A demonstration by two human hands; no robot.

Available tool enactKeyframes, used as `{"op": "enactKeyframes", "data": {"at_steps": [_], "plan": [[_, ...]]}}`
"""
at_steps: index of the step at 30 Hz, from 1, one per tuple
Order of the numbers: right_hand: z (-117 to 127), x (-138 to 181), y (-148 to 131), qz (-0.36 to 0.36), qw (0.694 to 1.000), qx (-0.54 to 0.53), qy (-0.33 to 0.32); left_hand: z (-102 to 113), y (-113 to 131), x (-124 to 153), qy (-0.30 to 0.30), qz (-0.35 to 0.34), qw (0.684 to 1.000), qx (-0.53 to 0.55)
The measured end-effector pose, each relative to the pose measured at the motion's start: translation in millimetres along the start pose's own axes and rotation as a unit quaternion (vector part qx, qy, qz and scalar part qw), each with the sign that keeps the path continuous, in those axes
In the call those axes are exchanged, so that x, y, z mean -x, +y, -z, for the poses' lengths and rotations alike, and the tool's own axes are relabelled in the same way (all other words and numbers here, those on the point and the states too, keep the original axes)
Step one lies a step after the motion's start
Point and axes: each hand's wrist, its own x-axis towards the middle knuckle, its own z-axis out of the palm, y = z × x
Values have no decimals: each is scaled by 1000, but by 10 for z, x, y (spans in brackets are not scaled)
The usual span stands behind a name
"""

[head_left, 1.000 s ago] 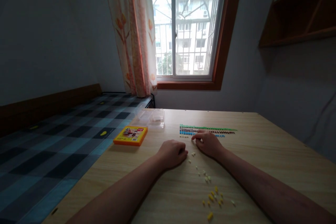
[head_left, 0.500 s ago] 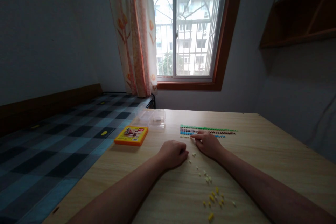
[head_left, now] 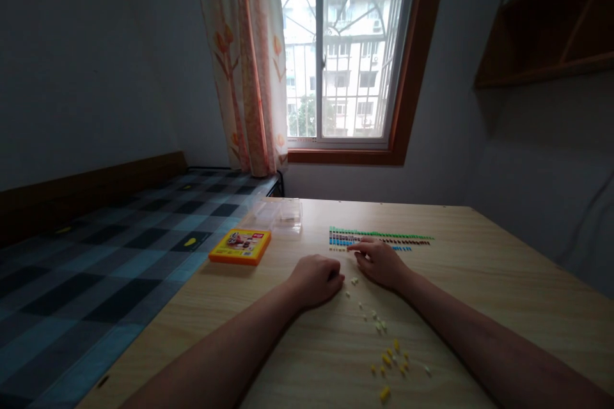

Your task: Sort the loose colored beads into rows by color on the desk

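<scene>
At right hand's (head_left: 378, 261) index fingertip: end of short row of pale pieces (head_left: 338, 250); finger was farther right a second ago. Pinch: can't tell. Left hand (head_left: 316, 280) curled nearby, contents hidden. Under both: wood-grain table (head_left: 480, 268).

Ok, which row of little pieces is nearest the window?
The green row: it lies beyond the brown row, the blue row and the short pale row.
</scene>
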Motion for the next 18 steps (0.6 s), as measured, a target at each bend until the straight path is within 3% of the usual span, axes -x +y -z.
{"op": "enactKeyframes", "data": {"at_steps": [4, 12, 18], "plan": [[53, 6, 8, 24, 997, -59, -45, 15, 6, 6, -4, 1, 1000, 3], [179, -12, 24, -2, 976, -116, -183, 28, 6, 12, -14, 4, 1000, 2], [158, -3, -33, -13, 982, -72, -171, 0, -10, 2, -7, -1, 1000, 3]]}}
